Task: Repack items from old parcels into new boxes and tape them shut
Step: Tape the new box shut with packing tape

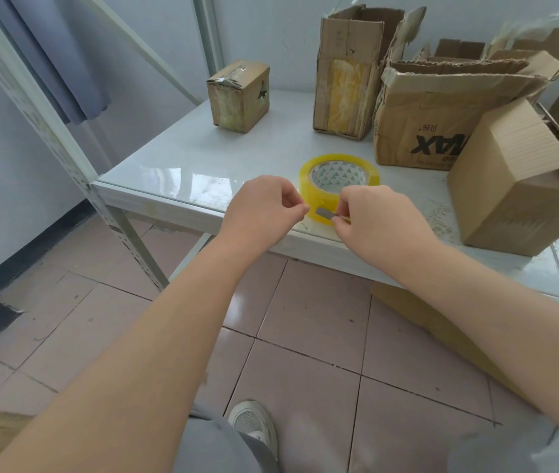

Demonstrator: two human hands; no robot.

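The left hand (261, 206) has its thumb and forefinger pinched at the near wall of a yellow tape roll (309, 192), perhaps on its loose end; the film is too clear to be sure. The right hand (373, 216) pinches a small grey blade (325, 213) against the same wall. The roll lies flat at 12 o'clock, by the front edge of the white table (203, 158). At 2 o'clock a new box (510, 186) lies on its side. Torn old cartons (442, 114) stand at 1 o'clock, and a small taped parcel (239, 95) at 11.

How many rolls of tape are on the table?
1. The yellow tape roll lies flat near the table's front edge. More could be hidden inside the cardboard boxes.
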